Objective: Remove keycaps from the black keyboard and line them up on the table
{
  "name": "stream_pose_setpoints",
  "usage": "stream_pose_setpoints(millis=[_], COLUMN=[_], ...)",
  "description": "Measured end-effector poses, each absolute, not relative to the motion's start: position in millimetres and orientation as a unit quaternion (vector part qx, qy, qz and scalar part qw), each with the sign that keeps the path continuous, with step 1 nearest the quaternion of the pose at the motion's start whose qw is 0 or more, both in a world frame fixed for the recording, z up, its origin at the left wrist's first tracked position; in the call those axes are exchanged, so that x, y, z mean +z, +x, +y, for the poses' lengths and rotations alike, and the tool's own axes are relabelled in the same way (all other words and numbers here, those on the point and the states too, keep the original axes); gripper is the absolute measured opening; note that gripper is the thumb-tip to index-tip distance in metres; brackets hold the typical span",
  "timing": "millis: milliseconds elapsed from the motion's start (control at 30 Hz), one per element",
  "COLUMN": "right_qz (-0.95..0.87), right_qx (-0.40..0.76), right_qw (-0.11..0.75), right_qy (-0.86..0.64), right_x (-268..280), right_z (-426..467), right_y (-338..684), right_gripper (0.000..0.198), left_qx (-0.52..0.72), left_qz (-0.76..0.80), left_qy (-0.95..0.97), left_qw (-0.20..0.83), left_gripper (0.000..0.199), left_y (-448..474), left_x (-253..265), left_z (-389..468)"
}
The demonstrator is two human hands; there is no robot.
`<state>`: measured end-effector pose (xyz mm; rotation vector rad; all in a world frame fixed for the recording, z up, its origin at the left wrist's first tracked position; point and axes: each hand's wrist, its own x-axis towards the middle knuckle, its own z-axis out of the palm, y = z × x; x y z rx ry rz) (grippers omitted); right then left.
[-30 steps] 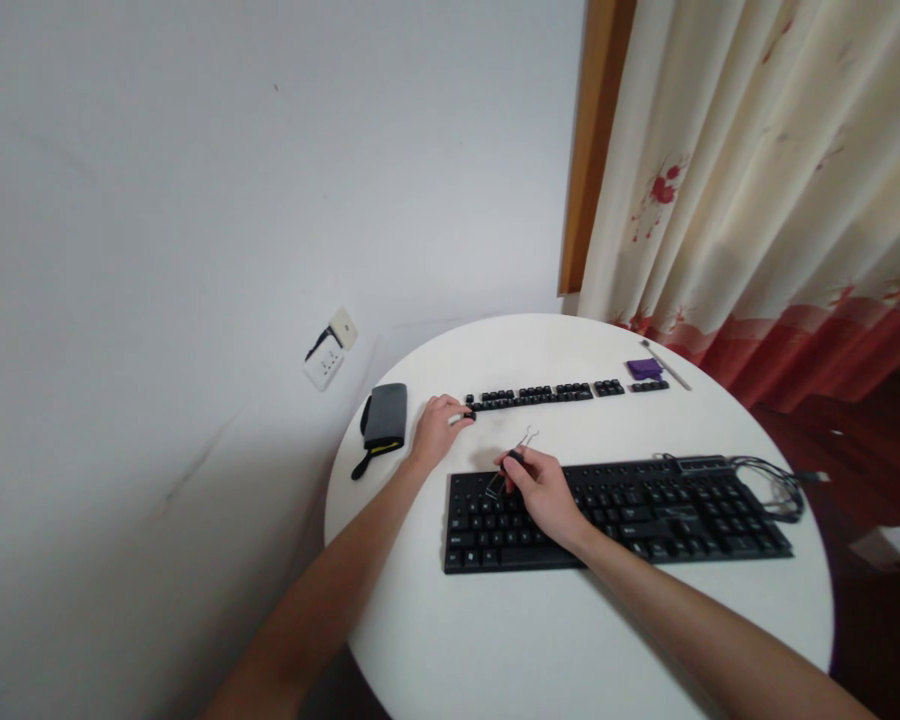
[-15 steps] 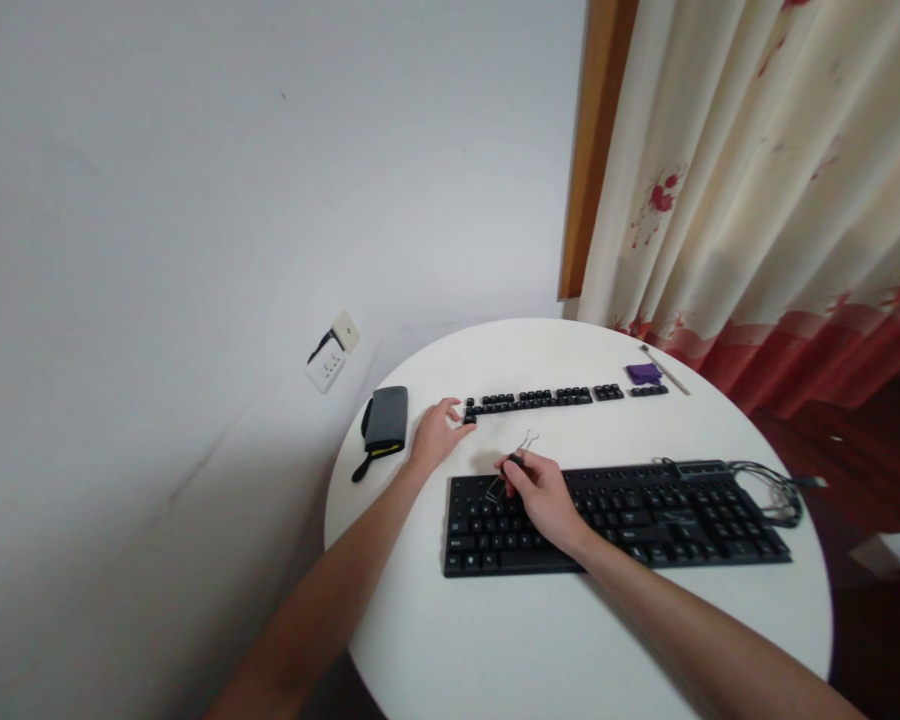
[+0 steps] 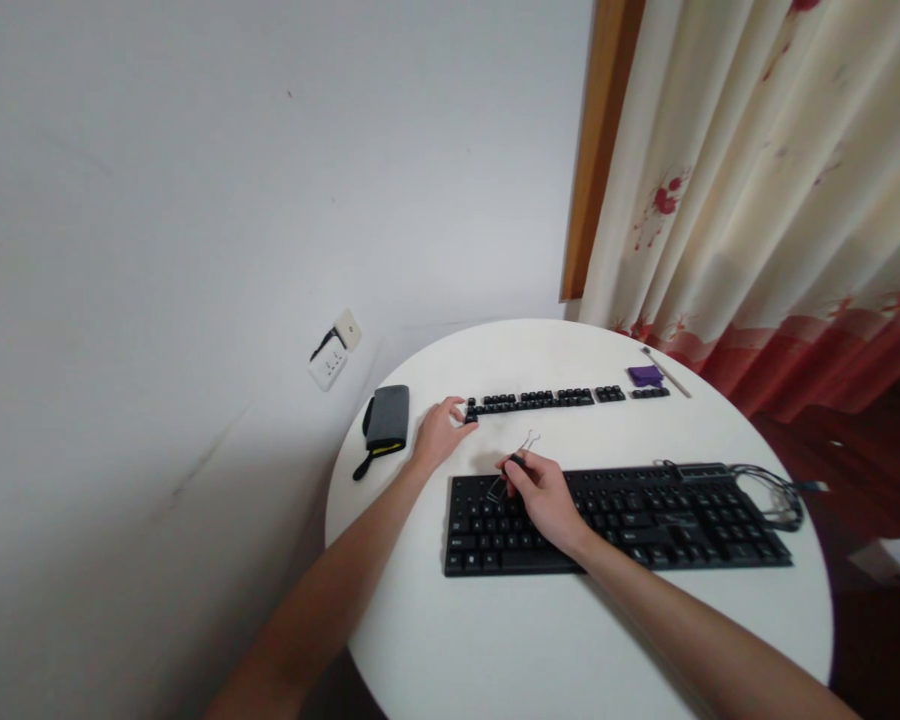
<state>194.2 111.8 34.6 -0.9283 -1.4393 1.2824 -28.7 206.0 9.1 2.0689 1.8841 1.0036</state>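
Note:
My left hand [image 3: 441, 434] rests on the table at the left end of the rows of loose keycaps [image 3: 537, 400]. Its thumb and index finger close on a black keycap [image 3: 471, 417] there. Over the left part of the black keyboard [image 3: 645, 520], my right hand [image 3: 541, 490] grips a keycap puller [image 3: 515, 462] with a dark handle and wire loops at both ends. One wire end points up and away, the other down over the keys. My right hand and forearm hide some of the keys.
A grey pouch [image 3: 388, 418] with a black strap lies at the table's left edge. Far right are a folded purple cloth [image 3: 646, 376] and a thin brush [image 3: 667, 372]. The coiled keyboard cable [image 3: 778, 497] sits at the right edge of the round white table [image 3: 450, 640].
The view has shifted very slightly. Both hands, the keycaps and the puller stay in practically the same places.

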Motion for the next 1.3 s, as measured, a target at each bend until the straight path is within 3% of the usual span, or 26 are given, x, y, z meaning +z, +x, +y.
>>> stream_pose_setpoints(millis=[1300], right_qz=[-0.6], right_qx=[0.514], right_qw=[0.48], right_qy=[-0.381], right_x=[30.6], right_z=[113.6], right_y=[194.7], right_gripper=[0.03], left_qx=[0.352], left_qz=[0.626], left_qy=[0.687], left_qw=[0.108], left_gripper=[0.045], left_y=[-29.2], left_x=[6.9], left_z=[208.6])
